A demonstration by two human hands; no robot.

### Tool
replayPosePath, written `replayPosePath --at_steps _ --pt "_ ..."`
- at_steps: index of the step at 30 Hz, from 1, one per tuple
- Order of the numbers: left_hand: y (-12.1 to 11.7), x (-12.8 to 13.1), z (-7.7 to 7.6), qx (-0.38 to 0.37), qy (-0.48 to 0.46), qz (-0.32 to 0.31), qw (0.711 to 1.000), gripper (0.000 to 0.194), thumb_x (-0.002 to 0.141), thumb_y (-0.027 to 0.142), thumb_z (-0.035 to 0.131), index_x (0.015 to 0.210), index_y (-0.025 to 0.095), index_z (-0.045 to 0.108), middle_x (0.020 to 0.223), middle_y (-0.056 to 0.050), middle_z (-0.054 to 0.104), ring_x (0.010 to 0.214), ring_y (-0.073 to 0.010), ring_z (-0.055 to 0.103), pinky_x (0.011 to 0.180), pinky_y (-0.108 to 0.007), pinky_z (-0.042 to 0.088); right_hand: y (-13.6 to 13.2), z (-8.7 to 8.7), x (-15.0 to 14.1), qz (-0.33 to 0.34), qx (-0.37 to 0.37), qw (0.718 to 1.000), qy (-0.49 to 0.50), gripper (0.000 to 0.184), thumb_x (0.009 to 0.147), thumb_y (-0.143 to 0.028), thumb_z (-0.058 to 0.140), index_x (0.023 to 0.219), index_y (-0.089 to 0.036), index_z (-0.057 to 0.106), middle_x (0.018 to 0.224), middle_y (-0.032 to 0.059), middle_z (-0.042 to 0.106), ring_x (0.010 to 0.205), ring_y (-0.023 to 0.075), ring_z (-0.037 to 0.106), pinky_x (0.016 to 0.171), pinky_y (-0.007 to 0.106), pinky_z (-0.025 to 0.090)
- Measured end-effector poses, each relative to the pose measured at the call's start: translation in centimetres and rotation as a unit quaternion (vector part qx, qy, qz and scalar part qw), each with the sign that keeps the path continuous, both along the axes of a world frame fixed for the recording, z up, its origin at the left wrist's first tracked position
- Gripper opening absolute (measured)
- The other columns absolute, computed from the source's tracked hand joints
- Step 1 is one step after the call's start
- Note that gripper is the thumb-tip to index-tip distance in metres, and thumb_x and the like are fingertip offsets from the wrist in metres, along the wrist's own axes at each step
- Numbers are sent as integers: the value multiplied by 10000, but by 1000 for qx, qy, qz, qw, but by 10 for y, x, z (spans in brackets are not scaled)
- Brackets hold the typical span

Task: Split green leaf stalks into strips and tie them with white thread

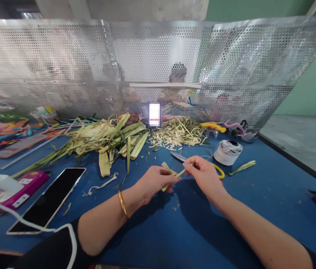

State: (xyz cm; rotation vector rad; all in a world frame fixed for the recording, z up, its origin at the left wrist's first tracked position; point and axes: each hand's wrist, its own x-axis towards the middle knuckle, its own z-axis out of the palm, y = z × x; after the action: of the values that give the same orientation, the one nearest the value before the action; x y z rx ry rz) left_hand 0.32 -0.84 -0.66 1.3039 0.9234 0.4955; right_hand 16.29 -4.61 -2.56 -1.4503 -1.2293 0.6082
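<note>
The left hand [158, 182], a gold bracelet [122, 204] at its wrist, pinches a pale leaf strip [180, 173] between thumb and fingers, ends poking out above and below. The strip runs across the small gap to the right hand [202, 173], whose thumb and fingertips close narrowly on its other end. Both hands are above the blue tabletop [158, 239]. Just behind the right hand lie scissors [219, 171], partly hidden by it, blades showing on one side and yellow handle on the other. Near them stands a spool of white thread [227, 152], with a loose leaf piece [243, 167] beside it. Farther out I see a pile of long leaves [98, 135] and a heap of shreds [178, 133]; a phone [51, 198] lies left of the left forearm.
</note>
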Motion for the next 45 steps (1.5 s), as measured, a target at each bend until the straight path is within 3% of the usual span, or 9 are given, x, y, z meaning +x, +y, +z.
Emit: replayPosePath --at_steps 3,7,13,18,27,30,34,38,45 --pt "-3 0 -1 14 36 -39 998 199 599 314 716 636 124 670 542 14 547 494 -90 479 526 -229 399 -3 7 5 -1 85 975 -206 207 752 -306 634 938 -220 666 888 54 669 850 225 596 737 367 425" --pt "-6 0 -4 35 44 -103 993 231 638 366 679 618 138 649 504 22 537 456 -82 444 477 -213 342 -8 12 -2 122 99 943 -294 85 809 -244 612 745 -222 663 766 1 682 779 182 604 826 375 385" --pt "-7 1 -5 8 44 -96 994 268 660 406 658 609 144 641 484 20 523 451 -86 455 482 -212 362 -9 8 -8 100 17 975 -196 234 807 -252 567 583 -197 532 614 -17 593 611 145 534 587 265 386" --pt "-5 -1 -6 26 39 -133 990 207 693 324 611 718 143 709 526 2 575 485 -96 508 498 -207 397 -9 6 -8 28 39 985 -168 236 788 -291 557 575 -206 502 562 -24 537 561 140 480 553 262 354" --pt "-5 -4 -2 51 45 -166 984 202 713 288 603 736 132 729 562 -10 608 526 -96 536 524 -198 401 -10 5 -13 19 86 971 -223 279 815 -284 528 559 -207 448 568 -12 512 587 151 476 589 284 351" --pt "-4 -4 1 24 23 -116 993 222 708 323 638 744 123 726 591 -20 633 527 -89 530 528 -196 400 -5 6 -5 24 70 976 -204 251 826 -341 509 617 -204 542 664 18 578 676 177 522 652 309 378" --pt "-1 -4 4 -39 -20 -38 998 329 689 425 682 786 112 712 701 -61 696 540 -94 554 572 -215 435 1 7 7 -43 21 999 -17 295 792 -469 534 856 -201 637 803 39 626 763 192 566 692 316 417" --pt "1 -3 3 -74 -33 -44 996 445 672 535 680 786 105 689 699 -85 707 540 -111 577 617 -250 470 0 7 3 56 -109 983 136 390 674 -563 636 729 -178 612 552 -30 521 516 119 468 544 265 382" --pt "0 -5 -1 -73 -20 -95 993 382 593 411 760 793 91 698 567 -42 657 485 -125 586 592 -267 489 -3 5 -3 104 -113 985 84 293 696 -464 642 654 -185 564 459 -62 481 428 89 411 467 238 317"
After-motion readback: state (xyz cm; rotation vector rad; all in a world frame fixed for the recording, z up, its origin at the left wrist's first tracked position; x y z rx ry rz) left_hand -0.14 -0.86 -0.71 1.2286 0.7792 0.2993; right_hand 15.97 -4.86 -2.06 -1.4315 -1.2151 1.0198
